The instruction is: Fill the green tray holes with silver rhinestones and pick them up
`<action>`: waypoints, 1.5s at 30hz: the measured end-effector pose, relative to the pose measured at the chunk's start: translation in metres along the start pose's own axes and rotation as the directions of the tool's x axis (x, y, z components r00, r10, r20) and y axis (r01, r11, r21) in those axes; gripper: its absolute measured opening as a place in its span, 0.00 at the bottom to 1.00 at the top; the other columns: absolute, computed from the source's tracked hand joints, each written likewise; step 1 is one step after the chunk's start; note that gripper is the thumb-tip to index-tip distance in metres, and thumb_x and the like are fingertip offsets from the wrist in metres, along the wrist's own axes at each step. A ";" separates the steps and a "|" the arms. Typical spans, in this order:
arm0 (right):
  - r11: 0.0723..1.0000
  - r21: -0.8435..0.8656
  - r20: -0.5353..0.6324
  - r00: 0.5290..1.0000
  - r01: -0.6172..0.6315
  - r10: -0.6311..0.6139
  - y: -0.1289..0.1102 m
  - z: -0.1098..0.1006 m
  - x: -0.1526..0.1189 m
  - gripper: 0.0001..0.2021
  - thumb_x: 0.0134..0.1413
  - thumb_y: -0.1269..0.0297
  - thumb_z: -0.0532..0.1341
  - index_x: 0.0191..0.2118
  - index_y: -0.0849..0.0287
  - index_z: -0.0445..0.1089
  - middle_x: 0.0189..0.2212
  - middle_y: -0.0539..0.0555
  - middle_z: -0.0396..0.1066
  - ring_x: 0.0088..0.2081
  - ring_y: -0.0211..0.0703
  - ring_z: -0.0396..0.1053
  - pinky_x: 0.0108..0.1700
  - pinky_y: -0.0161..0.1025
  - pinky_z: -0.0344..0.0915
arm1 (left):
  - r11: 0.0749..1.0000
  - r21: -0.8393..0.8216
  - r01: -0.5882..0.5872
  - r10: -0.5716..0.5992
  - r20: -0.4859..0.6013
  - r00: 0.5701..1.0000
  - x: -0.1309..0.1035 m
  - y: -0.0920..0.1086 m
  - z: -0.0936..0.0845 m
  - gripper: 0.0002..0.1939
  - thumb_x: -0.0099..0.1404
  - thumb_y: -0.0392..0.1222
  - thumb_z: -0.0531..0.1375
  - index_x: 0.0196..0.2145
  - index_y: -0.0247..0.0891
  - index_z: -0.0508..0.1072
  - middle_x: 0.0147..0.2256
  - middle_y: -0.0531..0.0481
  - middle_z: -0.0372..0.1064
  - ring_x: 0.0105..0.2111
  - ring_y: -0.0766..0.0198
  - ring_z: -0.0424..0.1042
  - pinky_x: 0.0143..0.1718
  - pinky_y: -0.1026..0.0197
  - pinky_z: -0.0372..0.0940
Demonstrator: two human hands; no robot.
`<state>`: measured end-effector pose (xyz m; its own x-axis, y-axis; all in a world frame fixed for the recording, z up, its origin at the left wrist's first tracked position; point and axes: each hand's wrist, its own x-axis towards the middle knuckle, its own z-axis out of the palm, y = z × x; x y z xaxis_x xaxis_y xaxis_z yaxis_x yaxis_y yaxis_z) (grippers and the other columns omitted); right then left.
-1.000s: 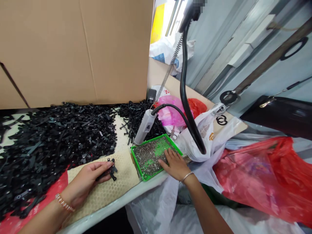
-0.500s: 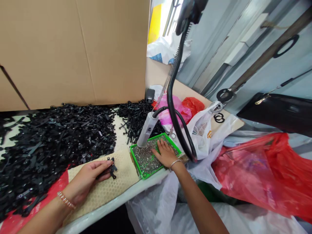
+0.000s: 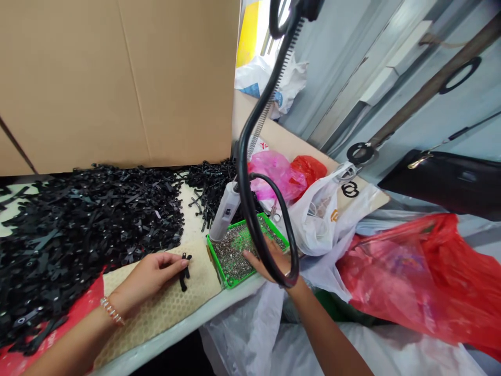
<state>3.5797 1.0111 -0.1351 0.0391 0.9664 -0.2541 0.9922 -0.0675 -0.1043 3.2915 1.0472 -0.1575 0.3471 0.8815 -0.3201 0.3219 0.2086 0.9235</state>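
Note:
My left hand point(image 3: 158, 272) pinches a small black plastic part point(image 3: 185, 277) with narrow arms between thumb and fingers. It is above a beige textured mat point(image 3: 176, 308) at the table's front edge. My right hand point(image 3: 272, 258) lies low over the green tray point(image 3: 230, 284), fingers stretched out. A layer of tiny metal pieces point(image 3: 235, 261), too small to name surely, covers the tray floor. At the tray's back left corner hangs a grey powered screwdriver point(image 3: 226, 213), its tip hidden. The looping black cable point(image 3: 250, 209) hides part of my right hand.
A wide heap of black plastic parts point(image 3: 97, 214) covers the table's left side; a smaller heap point(image 3: 213, 190) lies behind the tray. Cardboard point(image 3: 117, 78) stands along the back. Right of the tray are a white bag point(image 3: 321, 219), pink bag point(image 3: 274, 172) and red bag point(image 3: 422, 271).
The screwdriver and its cable have swung left, the cable now passing before my right hand. My left hand has moved slightly right with the black part. My right hand has shifted slightly down.

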 end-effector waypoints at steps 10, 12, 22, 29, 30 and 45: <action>0.989 -0.005 0.024 0.989 0.147 -0.146 0.003 0.015 0.030 0.35 0.63 0.46 0.43 0.68 0.64 0.41 0.68 0.59 0.31 0.68 0.52 0.33 0.66 0.51 0.37 | 0.977 0.188 -0.103 0.117 -0.064 0.991 0.001 0.002 -0.003 0.23 0.51 0.62 0.60 0.25 0.37 0.76 0.25 0.50 0.72 0.30 0.56 0.69 0.30 0.63 0.61; 0.999 -0.031 0.027 0.999 0.028 -0.027 0.015 0.009 0.033 0.35 0.63 0.46 0.43 0.68 0.65 0.41 0.68 0.60 0.31 0.68 0.53 0.34 0.66 0.52 0.38 | 0.971 0.216 -0.106 0.126 -0.083 0.989 0.000 0.003 -0.002 0.23 0.52 0.62 0.60 0.26 0.37 0.76 0.25 0.50 0.72 0.29 0.56 0.69 0.30 0.64 0.60; 0.963 -0.007 0.071 0.961 0.268 -0.267 -0.010 0.003 -0.016 0.32 0.65 0.46 0.40 0.67 0.59 0.45 0.67 0.53 0.38 0.67 0.51 0.36 0.67 0.52 0.37 | 0.946 0.307 -0.104 0.152 -0.136 0.979 -0.003 0.004 0.000 0.22 0.52 0.62 0.59 0.31 0.41 0.78 0.31 0.51 0.75 0.32 0.54 0.72 0.32 0.63 0.59; 0.994 -0.037 0.071 0.992 0.106 -0.104 0.002 -0.001 -0.020 0.35 0.63 0.43 0.37 0.66 0.63 0.47 0.66 0.57 0.40 0.67 0.51 0.39 0.66 0.53 0.37 | 0.999 0.035 -0.001 0.005 -0.129 0.992 -0.004 0.007 0.003 0.27 0.43 0.63 0.64 0.29 0.36 0.77 0.29 0.48 0.75 0.29 0.58 0.69 0.29 0.65 0.60; 0.988 -0.019 0.084 0.985 0.155 -0.153 -0.003 -0.001 -0.022 0.36 0.63 0.41 0.37 0.67 0.62 0.47 0.67 0.56 0.40 0.67 0.50 0.39 0.66 0.52 0.37 | 1.000 -0.021 0.015 -0.018 -0.131 0.991 -0.004 0.007 0.004 0.27 0.41 0.63 0.65 0.29 0.35 0.76 0.28 0.48 0.74 0.27 0.61 0.68 0.26 0.66 0.58; 0.978 -0.168 0.052 0.992 0.121 -0.114 0.001 0.013 -0.015 0.35 0.63 0.43 0.40 0.66 0.64 0.49 0.66 0.62 0.41 0.67 0.54 0.41 0.66 0.52 0.40 | 0.986 -0.162 0.049 -0.057 -0.042 0.997 -0.002 0.016 -0.002 0.26 0.42 0.62 0.65 0.26 0.35 0.72 0.20 0.55 0.64 0.19 0.70 0.56 0.19 0.68 0.48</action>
<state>3.5785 0.9933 -0.1437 -0.0806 0.9536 -0.2902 0.9953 0.0929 0.0286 3.2945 1.0497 -0.1421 0.2908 0.8853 -0.3630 0.1921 0.3177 0.9285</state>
